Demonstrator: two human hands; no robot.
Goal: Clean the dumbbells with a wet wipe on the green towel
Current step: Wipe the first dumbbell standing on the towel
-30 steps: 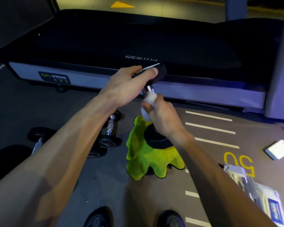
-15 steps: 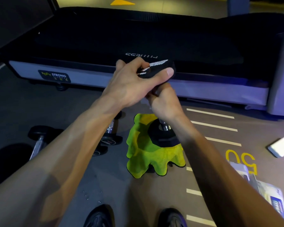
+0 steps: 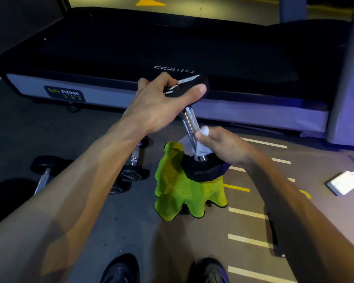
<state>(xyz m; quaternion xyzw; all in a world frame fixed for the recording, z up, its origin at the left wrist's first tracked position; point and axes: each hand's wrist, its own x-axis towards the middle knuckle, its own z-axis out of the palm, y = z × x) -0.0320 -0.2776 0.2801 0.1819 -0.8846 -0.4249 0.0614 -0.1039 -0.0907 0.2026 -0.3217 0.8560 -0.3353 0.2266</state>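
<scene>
Mid-wipe: dumbbell (image 3: 189, 123) on end on towel (image 3: 184, 193), left hand (image 3: 157, 105) clasping top head, right hand (image 3: 219, 144) pinching wipe (image 3: 204, 130) apparently around lower handle; next, wipe heads.

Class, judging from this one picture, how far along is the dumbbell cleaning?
Done: nothing shows as finished. In hand: the left hand grips the top head of the upright dumbbell on the green towel; the right hand holds the wet wipe around its handle. Left: apparently the floor dumbbells.

A dim gym floor (image 3: 131, 221) with pale and yellow markings lies before a black treadmill (image 3: 172, 43).
</scene>
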